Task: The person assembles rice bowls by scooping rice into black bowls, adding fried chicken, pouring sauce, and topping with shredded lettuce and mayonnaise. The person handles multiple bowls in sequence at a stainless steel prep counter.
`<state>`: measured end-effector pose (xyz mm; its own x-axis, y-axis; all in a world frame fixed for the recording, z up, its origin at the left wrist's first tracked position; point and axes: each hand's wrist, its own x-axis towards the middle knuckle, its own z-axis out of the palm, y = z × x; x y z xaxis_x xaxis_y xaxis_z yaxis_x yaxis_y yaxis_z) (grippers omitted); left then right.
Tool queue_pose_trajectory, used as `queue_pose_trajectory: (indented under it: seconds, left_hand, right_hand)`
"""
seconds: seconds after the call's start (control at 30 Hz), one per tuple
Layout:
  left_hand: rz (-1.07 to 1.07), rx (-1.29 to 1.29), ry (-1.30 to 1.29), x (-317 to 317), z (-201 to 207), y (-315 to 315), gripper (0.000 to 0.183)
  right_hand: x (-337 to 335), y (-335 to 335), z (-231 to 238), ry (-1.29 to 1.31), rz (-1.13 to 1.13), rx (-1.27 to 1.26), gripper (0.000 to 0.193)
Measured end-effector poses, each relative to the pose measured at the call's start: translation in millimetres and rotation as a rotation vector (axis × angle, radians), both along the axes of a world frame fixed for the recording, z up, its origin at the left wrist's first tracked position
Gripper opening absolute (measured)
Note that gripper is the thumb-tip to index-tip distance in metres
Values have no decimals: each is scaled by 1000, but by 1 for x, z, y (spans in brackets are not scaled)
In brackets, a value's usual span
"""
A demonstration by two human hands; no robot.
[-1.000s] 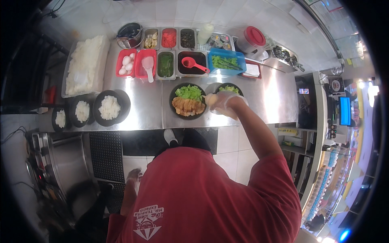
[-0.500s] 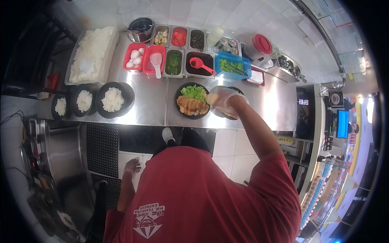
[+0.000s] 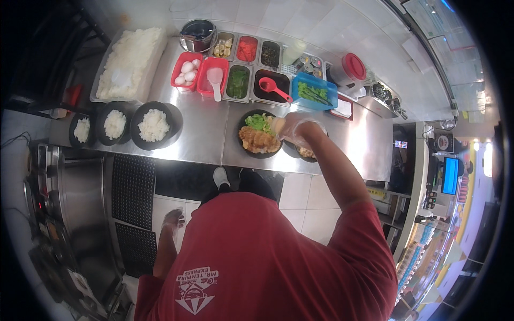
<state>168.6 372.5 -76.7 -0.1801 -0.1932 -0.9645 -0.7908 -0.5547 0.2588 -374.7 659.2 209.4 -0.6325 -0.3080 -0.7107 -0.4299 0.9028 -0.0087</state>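
Right hand [image 3: 300, 128]: fingers apparently wrapped round a pale, bottle-like thing [image 3: 278, 124].
Cutlet plate [image 3: 262, 155] just left of them; slow tilt clear of greens [image 3: 258, 122] seems best. Left hand [image 3: 174, 218] hangs loose, unladen.

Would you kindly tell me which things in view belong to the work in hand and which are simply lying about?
Seemingly in use:
right hand, gloved, gripping a pale object, mostly hidden
black bowl with browned slices and greens
neighbouring bowl, partly hidden

Apparently just lying about:
eggs
white paddle
red ladle
red-lidded jug
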Motion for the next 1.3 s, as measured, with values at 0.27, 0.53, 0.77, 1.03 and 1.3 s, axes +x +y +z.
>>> queue_pose_trajectory:
  seconds: [0.27, 0.53, 0.77, 1.03, 1.3]
  left_hand:
    - [-17, 10, 2, 5, -1, -6, 49]
    - [-8, 26, -30, 18, -6, 3, 46]
    - [35, 12, -54, 11, 4, 14, 44]
    - [-16, -24, -62, -5, 17, 16, 46]
    - [-11, -50, -50, -24, 28, 32, 53]
  right_hand:
    - [-4, -24, 5, -53, 71, 26, 58]
    - [-1, -41, -7, -58, 177, -36, 63]
    - [-11, -30, -24, -158, -1, -93, 63]
    - [-32, 44, -18, -83, -294, -748, 68]
    - [-132, 34, 50, 521, -437, -1232, 57]
